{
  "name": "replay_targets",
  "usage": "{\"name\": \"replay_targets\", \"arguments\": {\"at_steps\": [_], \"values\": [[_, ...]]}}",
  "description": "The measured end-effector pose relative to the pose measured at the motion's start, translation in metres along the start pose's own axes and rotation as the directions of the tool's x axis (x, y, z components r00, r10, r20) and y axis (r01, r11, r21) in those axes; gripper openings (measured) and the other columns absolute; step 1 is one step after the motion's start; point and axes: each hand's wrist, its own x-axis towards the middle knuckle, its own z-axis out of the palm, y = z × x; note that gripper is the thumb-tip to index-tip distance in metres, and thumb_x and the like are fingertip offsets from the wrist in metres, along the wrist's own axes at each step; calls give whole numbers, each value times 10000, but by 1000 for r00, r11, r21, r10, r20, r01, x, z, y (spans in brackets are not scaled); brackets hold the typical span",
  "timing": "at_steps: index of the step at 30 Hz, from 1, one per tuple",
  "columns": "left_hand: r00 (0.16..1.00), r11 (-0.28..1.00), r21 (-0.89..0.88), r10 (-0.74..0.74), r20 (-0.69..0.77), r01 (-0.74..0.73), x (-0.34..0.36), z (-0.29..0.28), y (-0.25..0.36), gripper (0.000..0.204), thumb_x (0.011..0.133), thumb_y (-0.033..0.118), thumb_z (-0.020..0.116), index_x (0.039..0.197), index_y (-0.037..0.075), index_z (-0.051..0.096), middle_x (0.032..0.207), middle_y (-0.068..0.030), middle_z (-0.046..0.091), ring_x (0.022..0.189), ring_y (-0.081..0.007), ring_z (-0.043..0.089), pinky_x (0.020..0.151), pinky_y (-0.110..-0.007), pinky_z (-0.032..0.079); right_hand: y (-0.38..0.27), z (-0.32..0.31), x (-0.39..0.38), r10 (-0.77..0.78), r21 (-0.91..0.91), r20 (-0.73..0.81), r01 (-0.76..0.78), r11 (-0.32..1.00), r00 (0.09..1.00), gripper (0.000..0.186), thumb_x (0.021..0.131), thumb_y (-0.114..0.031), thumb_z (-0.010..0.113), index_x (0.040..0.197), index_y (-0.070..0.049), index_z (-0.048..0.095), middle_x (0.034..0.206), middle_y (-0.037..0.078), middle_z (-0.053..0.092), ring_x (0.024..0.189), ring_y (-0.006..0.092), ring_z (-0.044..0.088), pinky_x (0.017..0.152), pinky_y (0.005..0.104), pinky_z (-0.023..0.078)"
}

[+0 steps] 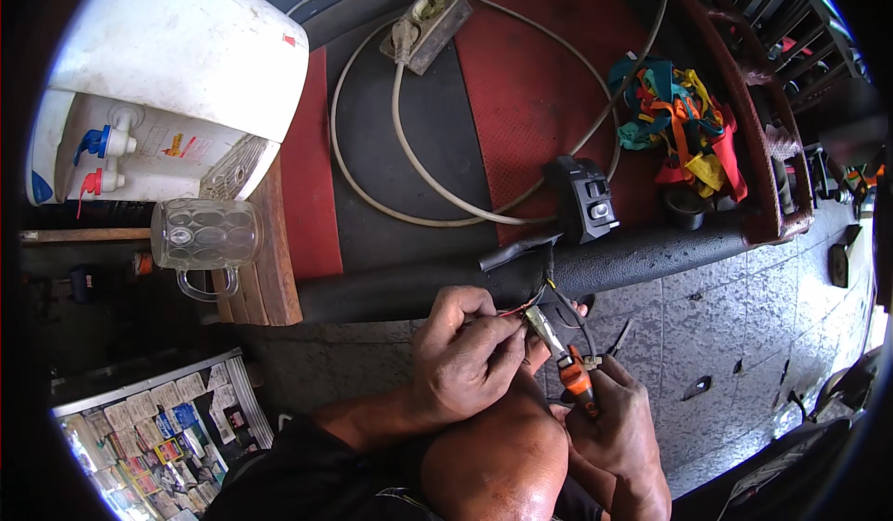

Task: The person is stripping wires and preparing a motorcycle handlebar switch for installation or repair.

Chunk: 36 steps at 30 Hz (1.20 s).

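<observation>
My left hand (473,349) is closed, pinching thin wires (517,311) with red among them between thumb and fingertips. In my right hand (616,419) are pliers (578,387) with orange handles; their metal jaws reach up to the wires beside my left fingertips. Whether the jaws touch a wire, I cannot tell. A dark cable (584,326) loops down next to the pliers. The wires lead up toward a black handlebar switch housing (588,202) with grey buttons, which rests at the near edge of the red and black bench (409,140). My bare knee shows below my hands.
A pale cable coils on the bench from a power strip (430,30). Colourful straps (684,126) and a small black cup (686,209) lie to the right. A white water dispenser (195,46), glass mug (206,235) and sticker-covered case (153,437) stand left. Grey tiled floor (716,326) lies beyond.
</observation>
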Motion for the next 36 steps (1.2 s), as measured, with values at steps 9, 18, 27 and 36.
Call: {"name": "replay_targets", "arguments": {"at_steps": [9,18,27,36], "values": [[999,994,-102,-46,-5,45,4,-3,5,121,786,-5,770,896,-29,726,951,-121,513,757,-145,542,601,-232,464,18,-1,8,-101,289,154,53,956,983,402,708,-79,764,1088,22,682,933,191,663,830,337,673,737,383,519],[999,996,-65,-54,5,54,3,-2,4,139,785,-21,771,916,-17,725,972,-111,505,718,-122,532,589,-229,457,12,-3,3,-7,270,156,-35,962,988,424,697,-45,730,1113,22,689,916,188,667,827,317,682,741,373,524],[999,997,-72,-29,18,30,3,-3,1,136,785,-31,768,911,-17,717,982,-111,503,714,-114,533,597,-234,459,14,-1,7,8,314,187,-67,947,982,422,680,-50,711,1093,29,682,903,176,664,813,311,683,757,378,529],[999,999,-5,-44,20,44,5,-6,6,225,727,18,778,944,-2,720,947,-131,571,841,-213,579,669,-300,476,25,-44,-12,-120,271,267,45,961,956,297,697,-13,680,992,15,701,992,179,675,917,346,685,785,405,526]]}}
